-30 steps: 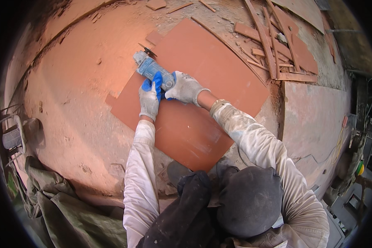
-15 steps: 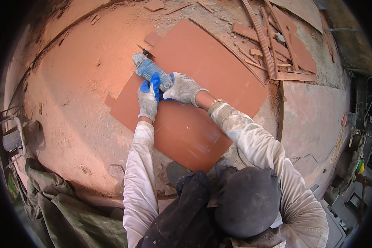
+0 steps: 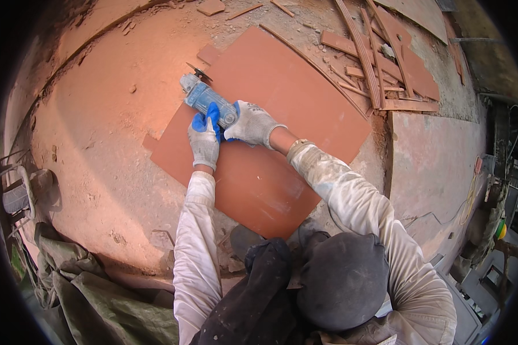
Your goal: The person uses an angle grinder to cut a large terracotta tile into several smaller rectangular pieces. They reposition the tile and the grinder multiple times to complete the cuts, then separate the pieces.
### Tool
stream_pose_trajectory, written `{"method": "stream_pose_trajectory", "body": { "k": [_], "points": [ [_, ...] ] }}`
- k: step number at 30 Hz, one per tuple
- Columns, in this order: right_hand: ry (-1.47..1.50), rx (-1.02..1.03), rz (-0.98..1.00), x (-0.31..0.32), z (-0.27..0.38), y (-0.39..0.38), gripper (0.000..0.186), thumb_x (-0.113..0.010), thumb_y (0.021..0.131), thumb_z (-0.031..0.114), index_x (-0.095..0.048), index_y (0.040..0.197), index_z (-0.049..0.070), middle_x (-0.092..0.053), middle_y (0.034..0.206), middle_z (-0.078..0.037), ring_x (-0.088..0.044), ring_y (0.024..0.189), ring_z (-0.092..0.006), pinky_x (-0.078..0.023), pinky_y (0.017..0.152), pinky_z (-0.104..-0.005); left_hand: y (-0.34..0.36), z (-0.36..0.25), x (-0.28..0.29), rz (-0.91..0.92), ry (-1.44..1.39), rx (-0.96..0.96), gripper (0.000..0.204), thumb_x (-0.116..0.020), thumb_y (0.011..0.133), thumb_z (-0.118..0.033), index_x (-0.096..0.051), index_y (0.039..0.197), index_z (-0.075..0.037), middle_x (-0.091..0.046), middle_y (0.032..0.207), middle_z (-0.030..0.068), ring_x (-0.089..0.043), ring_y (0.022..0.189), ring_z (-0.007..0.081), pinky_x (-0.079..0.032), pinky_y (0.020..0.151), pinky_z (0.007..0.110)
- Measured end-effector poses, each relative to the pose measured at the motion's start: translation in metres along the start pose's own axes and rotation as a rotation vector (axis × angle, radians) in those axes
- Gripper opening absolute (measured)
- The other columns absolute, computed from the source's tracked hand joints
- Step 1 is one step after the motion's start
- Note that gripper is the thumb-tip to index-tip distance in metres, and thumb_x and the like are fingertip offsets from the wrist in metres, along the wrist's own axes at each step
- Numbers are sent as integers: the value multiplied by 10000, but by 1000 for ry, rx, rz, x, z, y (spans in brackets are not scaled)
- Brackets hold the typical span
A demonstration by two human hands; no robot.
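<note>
A blue angle grinder (image 3: 204,99) with a thin dark disc (image 3: 198,72) is held over a reddish-brown slab (image 3: 293,98). My left hand (image 3: 204,138), in a grey glove with blue coating, closes on the grinder's near side. My right hand (image 3: 252,123), gloved alike, wraps round its rear end. The disc sits near the slab's far left edge; whether it touches cannot be made out. Smaller red-brown pieces (image 3: 209,54) lie against that edge.
Cut strips and offcuts (image 3: 380,63) pile up at the far right. A crumpled dark tarpaulin (image 3: 98,293) lies at the near left. Red dust and rubble cover the floor (image 3: 98,144). A thin cable (image 3: 437,218) runs along the right.
The grinder and both hands have shifted very slightly left in the picture, along with the whole scene. Both hands keep their hold.
</note>
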State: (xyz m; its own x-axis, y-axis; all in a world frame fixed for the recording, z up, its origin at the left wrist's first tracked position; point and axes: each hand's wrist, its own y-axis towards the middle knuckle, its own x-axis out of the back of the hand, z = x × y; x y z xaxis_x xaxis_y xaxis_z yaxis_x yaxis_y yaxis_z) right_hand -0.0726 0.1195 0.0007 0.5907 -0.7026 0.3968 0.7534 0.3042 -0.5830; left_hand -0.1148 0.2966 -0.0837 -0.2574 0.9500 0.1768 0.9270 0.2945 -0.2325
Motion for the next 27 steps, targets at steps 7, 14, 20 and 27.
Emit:
{"method": "stream_pose_trajectory", "body": {
  "k": [7, 14, 20, 27],
  "points": [
    [-9, -2, 13, 1, 0, 1, 629, -850, 779, 349, -688, 1203, -87, -800, 946, -278, -817, 797, -349, -645, 721, -452, 2, 4, 6, 36, -7, 74, 408, -739, 1110, -338, -714, 1001, 54, -606, 754, 32, -532, 699, 135, -481, 658, 373],
    [-21, -7, 25, 1, 0, 2, 613, -848, 777, 339, -685, 1181, -92, -796, 916, -271, -812, 761, -337, -637, 673, -448, 6, 12, 4, 33, -30, 27, 418, -731, 1123, -335, -706, 983, 58, -597, 762, 21, -526, 702, 123, -480, 649, 360],
    [-12, -20, 16, 0, 1, -2, 605, -839, 775, 333, -683, 1181, -87, -793, 906, -254, -805, 745, -329, -639, 671, -439, 3, 5, 8, 65, -18, 83, 421, -739, 1123, -344, -731, 1038, 69, -634, 807, 18, -539, 726, 110, -503, 672, 346],
    [1, -32, 31, 2, 1, -5, 596, -831, 787, 327, -686, 1188, -89, -793, 904, -247, -799, 718, -324, -642, 652, -435, 0, -6, 4, 68, -133, 143, 398, -734, 1133, -337, -746, 1095, 59, -636, 838, -26, -534, 739, 79, -492, 664, 304]
  ]
}}
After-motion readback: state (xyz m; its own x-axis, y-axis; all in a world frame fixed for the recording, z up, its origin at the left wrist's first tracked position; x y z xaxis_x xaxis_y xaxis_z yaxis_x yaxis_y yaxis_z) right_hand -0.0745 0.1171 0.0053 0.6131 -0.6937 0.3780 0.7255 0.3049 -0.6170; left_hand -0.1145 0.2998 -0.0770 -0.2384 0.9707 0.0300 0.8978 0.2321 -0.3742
